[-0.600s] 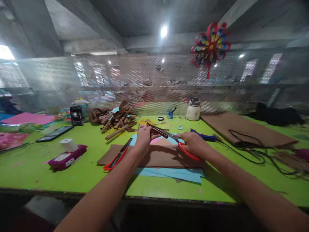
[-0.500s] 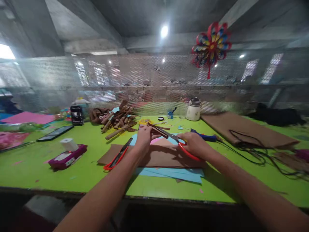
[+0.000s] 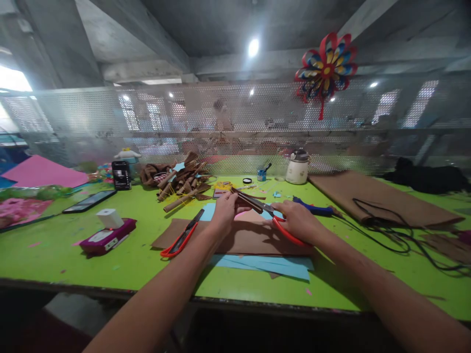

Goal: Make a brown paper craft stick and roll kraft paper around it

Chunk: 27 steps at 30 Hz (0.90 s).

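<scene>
My left hand (image 3: pixel 225 211) is closed on a narrow folded piece of brown paper (image 3: pixel 253 206), held above the table. My right hand (image 3: pixel 297 219) grips the red handles of a pair of scissors (image 3: pixel 281 226). Their blades lie along the brown piece and point toward my left hand; whether they cut into it I cannot tell. Below both hands lies a stack of brown paper (image 3: pixel 253 240), with light blue paper (image 3: pixel 265 264) sticking out at its front edge. A second pair of scissors with red handles (image 3: pixel 180 240) rests on the stack's left part.
Behind lies a heap of rolled brown paper (image 3: pixel 187 184). At left are a purple power strip (image 3: pixel 106 238) and phones (image 3: pixel 121 175). A blue glue gun (image 3: pixel 314 209), its cord, a large brown sheet (image 3: pixel 382 196) and a white jug (image 3: pixel 297 169) are at right.
The brown piece in my left hand has turned slightly, and its folded layers show more edge-on. The scissors stay beside it. The whole view has shifted slightly.
</scene>
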### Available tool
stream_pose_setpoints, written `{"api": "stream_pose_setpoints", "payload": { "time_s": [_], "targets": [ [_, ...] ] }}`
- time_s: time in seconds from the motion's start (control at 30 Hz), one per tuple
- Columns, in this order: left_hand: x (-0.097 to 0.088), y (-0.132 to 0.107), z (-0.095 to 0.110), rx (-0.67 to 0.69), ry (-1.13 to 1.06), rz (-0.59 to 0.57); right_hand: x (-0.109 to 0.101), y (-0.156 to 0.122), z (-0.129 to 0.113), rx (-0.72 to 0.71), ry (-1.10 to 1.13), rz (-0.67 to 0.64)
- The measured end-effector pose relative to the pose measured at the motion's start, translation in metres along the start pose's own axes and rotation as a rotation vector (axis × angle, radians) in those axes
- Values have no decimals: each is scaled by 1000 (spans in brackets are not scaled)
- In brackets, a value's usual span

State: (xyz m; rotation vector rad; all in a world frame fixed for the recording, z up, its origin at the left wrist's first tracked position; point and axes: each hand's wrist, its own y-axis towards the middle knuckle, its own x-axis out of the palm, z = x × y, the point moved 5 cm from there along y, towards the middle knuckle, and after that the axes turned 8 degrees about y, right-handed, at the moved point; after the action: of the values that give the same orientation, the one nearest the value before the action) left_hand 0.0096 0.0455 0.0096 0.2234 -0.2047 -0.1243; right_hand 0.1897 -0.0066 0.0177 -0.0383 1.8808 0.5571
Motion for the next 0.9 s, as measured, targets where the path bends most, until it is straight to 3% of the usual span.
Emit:
{"api": "stream_pose_setpoints", "payload": {
  "time_s": [0.27,0.9],
  "targets": [
    [-1,-1,-2,-57,-41,26,2,0,0,-23,13,-6],
    [6,-5,-4,-92,-50,-36,1,0,-5,-3,18,-1]
  ]
}}
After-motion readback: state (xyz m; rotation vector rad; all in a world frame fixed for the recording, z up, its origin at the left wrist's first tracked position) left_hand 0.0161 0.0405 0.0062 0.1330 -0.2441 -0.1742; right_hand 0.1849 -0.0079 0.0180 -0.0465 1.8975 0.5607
